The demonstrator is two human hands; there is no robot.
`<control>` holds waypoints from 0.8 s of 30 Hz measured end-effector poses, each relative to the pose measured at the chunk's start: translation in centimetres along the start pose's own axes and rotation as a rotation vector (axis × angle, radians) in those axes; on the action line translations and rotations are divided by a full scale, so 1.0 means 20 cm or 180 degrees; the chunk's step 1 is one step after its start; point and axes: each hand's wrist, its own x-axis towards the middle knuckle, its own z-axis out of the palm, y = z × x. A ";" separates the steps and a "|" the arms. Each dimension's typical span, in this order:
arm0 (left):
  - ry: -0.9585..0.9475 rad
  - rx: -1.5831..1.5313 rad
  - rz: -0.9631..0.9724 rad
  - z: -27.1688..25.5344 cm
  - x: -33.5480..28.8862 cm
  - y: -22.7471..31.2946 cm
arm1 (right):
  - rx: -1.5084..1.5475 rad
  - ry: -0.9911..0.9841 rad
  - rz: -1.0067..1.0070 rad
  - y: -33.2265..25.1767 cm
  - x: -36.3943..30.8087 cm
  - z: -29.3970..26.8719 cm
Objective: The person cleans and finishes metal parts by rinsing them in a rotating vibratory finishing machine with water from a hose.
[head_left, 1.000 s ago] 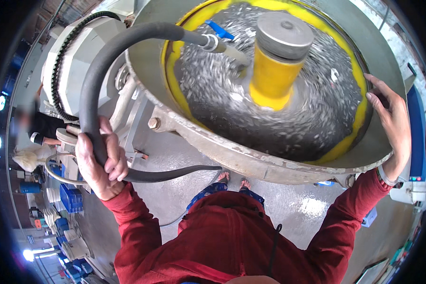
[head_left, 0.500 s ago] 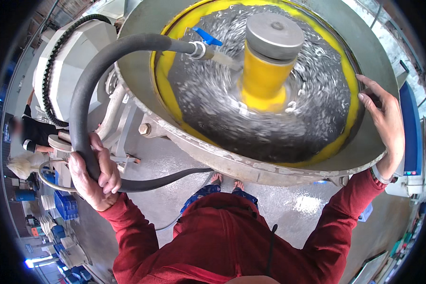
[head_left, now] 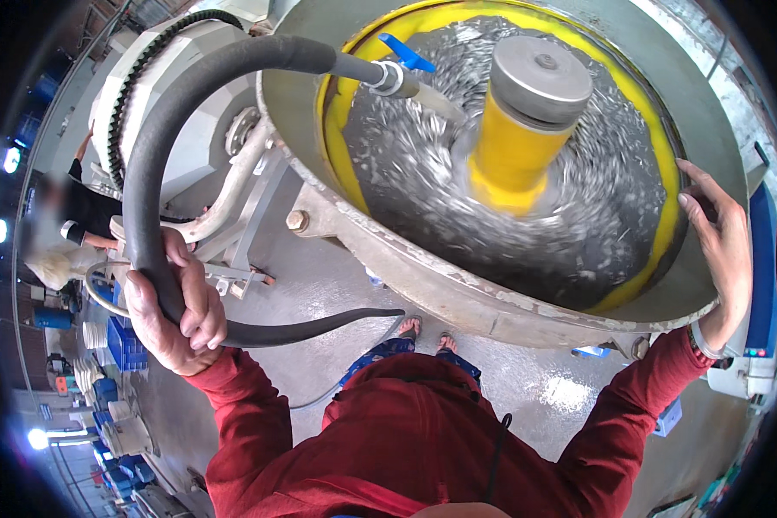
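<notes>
In the head view, the left hand [head_left: 197,309] is gripping the hose [head_left: 142,194], which is arching over the left edge of the tub [head_left: 475,311] and pouring beside the post [head_left: 520,155]; the right hand [head_left: 723,233], loosely open, is resting inside the right edge; pieces [head_left: 423,164] are already whirling, what remains isn't showing

No words, labels, numbers or signs can be read anywhere in the frame, neither across the upper half and the centre nor along the left and right edges, where details are too small, blurred and bent for any lettering to be made out.
</notes>
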 end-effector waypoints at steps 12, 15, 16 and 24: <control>0.0087 0.0427 0.0227 0.02 -0.06 0.06 | -0.0080 0.0006 -0.0110 0.02 0.01 0.00; 0.0044 0.0382 0.0282 0.03 -0.07 0.07 | -0.0093 -0.0004 -0.0153 0.02 0.01 0.01; 0.0026 0.0365 0.0303 0.03 -0.08 0.06 | -0.0101 0.0002 -0.0175 0.03 0.01 0.00; 0.0114 0.0348 0.0417 0.04 -0.15 0.07 | -0.0083 -0.0074 -0.0194 -0.04 0.01 -0.01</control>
